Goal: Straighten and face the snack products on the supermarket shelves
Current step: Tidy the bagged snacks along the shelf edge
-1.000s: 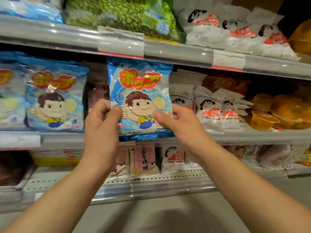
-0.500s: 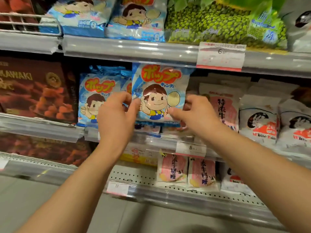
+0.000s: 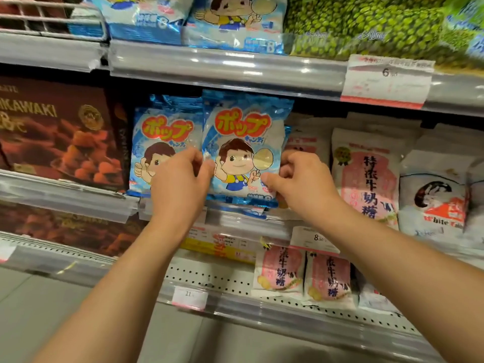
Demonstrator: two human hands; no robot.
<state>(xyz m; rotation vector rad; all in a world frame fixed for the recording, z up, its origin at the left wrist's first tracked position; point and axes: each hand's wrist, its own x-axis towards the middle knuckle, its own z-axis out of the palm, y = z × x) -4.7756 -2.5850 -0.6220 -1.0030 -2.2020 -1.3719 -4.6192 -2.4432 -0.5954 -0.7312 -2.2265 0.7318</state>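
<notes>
- The left hand [image 3: 180, 184] is gripping the left edge of a blue candy bag [image 3: 245, 150], its fingers curling round that edge with the thumb on the front.
- The right hand [image 3: 301, 179] is pinching the bag's lower right edge, thumb lying on the front and curled fingers tucking behind it.
- The blue candy bag is standing upright and facing forward at the front edge of the middle shelf [image 3: 251, 221], its bottom seam sitting just above the shelf's clear price rail.
- A second blue bag [image 3: 162, 137] of the same kind is standing just beside it on the left, partly overlapped by the held bag and by the left hand.
- A brown chocolate box [image 3: 57, 134] is occupying the left end of the same shelf.
- Pink-and-white milk candy bags [image 3: 366, 179] are standing to the right of the held bag, possibly touching it, though the right hand is hiding that edge.
- More blue bags [image 3: 235, 22] and a green pea bag [image 3: 366, 24] are sitting on the upper shelf [image 3: 222, 66].
- Smaller pink bags [image 3: 280, 271] are leaning on the perforated lower shelf [image 3: 209, 279].
</notes>
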